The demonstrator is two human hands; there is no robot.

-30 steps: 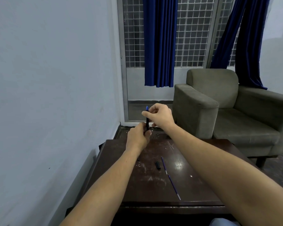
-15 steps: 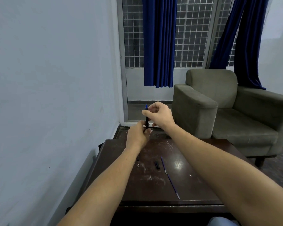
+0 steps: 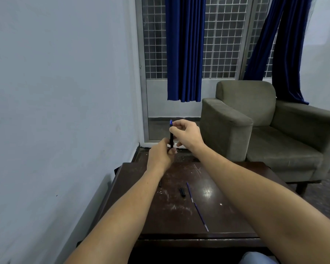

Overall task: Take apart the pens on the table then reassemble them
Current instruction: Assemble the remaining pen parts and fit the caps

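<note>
Our left hand (image 3: pixel 161 155) grips the lower end of an upright black pen (image 3: pixel 171 138) above the far edge of the dark table (image 3: pixel 236 187). Our right hand (image 3: pixel 186 135) pinches its blue-tipped top. On the table lie a black pen piece (image 3: pixel 182 192) and, just beside it, a blue refill (image 3: pixel 197 206).

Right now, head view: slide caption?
Left hand grips a black pen upright, right hand pinches its blue top; refill and black part lie on the table.

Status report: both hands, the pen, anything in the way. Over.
Left hand grips the pen low, right hand pinches it near the blue tip. Pen upright above the table. Blue refill and small black piece lie on the table, clear of the hands.
</note>
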